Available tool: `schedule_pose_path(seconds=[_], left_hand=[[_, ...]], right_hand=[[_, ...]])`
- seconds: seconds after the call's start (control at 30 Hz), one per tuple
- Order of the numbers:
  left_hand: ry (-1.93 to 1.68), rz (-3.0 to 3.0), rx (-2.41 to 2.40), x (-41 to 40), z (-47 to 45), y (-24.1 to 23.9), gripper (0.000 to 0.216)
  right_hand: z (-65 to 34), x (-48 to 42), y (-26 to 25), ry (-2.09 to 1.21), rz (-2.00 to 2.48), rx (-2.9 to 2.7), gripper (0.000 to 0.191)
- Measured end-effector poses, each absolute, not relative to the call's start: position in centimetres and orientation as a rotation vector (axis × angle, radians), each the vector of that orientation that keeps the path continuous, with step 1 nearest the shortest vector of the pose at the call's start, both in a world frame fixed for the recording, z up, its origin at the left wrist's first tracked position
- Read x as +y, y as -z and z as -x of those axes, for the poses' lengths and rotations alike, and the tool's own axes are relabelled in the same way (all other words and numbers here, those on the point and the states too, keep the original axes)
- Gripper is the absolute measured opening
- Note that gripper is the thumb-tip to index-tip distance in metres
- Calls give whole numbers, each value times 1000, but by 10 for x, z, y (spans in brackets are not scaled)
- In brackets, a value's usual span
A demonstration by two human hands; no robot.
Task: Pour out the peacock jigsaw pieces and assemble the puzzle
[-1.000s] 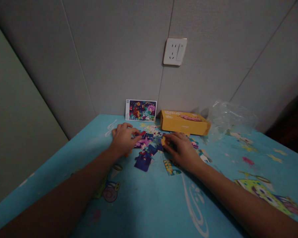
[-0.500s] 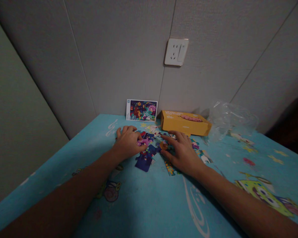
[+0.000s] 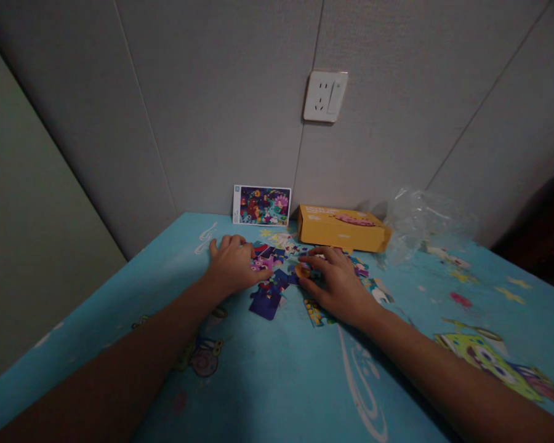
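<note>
A cluster of colourful jigsaw pieces (image 3: 272,271) lies on the blue cartoon-print tablecloth (image 3: 277,375) near the wall. My left hand (image 3: 233,263) rests flat on the left part of the cluster, fingers spread over the pieces. My right hand (image 3: 335,280) is on the right side, thumb and forefinger pinching a small orange-yellow puzzle piece (image 3: 301,269) at the edge of the joined pieces. A dark blue group of pieces (image 3: 265,300) lies just in front of my hands.
A picture card (image 3: 261,205) leans against the grey wall. A yellow box (image 3: 342,228) lies to its right, with a crumpled clear plastic bag (image 3: 425,221) beyond it. A wall socket (image 3: 325,96) is above.
My left hand has flattened onto the pieces, covering the red piece it held by the fingertips. My right hand has shifted slightly with the orange piece.
</note>
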State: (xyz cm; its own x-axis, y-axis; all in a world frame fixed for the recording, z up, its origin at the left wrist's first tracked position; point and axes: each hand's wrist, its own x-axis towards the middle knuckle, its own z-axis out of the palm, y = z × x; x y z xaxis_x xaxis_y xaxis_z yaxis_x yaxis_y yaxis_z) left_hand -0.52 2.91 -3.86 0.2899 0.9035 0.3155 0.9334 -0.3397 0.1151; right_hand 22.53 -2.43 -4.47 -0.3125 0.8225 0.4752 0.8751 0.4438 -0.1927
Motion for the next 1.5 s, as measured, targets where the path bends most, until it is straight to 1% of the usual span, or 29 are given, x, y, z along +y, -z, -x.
schedule_pose_path(seconds=[0.23,0.3,0.43,0.53,0.6,0.73,0.87,1.07,1.27,1.4,1.5], left_hand=[[526,2437,-1766,27,4,36,52],[519,2433,-1785,27,3,37,53],[506,2429,-1806,28,3,39,60],[521,2468,-1826,29,3,40,57],[535,2492,-1820,29,3,40,55],[581,2494,-1815,30,2,41,55],[766,2517,-1801,30,-1,41,45],[1160,2582,-1694,31,-3,35,16],[1424,2739,-1357,24,-2,28,13],[1487,3047,-1154,15,-2,24,10],[1494,3189,-1105,12,-1,20,12]], right_hand=[[-224,-23,44,90,1396,-2180,28],[-224,-25,40,51,1350,-2191,27],[-221,-34,28,-99,1037,-2360,36],[-217,-41,23,-178,811,-2539,39],[-216,-43,24,-194,806,-2605,39],[-218,-40,28,-150,975,-2607,44],[-221,-37,29,-96,1061,-2595,43],[-220,-36,32,-21,1098,-2563,42],[-220,-34,31,-26,985,-2348,36],[-217,-38,26,-126,831,-2225,24],[-215,-45,21,-266,828,-2130,18]])
